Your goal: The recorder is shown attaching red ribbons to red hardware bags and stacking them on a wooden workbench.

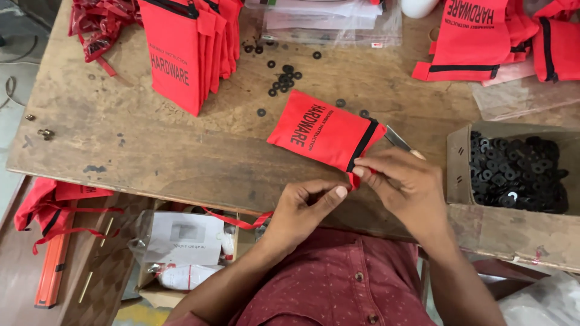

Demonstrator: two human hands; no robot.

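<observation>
A red fabric pouch (320, 130) with black trim and black lettering lies tilted near the front edge of a worn wooden table (151, 145). My right hand (405, 184) pinches the pouch's lower corner by its black-trimmed opening, and a metal blade tip (396, 137) sticks out just above that hand. My left hand (302, 205) sits just left of it, thumb and fingers closed on the same corner where a red drawstring (238, 220) trails down toward my lap.
Several black washers (283, 78) lie scattered behind the pouch. A cardboard box (513, 223) full of black washers stands at right. Stacks of red pouches (187, 48) sit at back left and back right (483, 36). Clear plastic bags (332, 24) lie at the back.
</observation>
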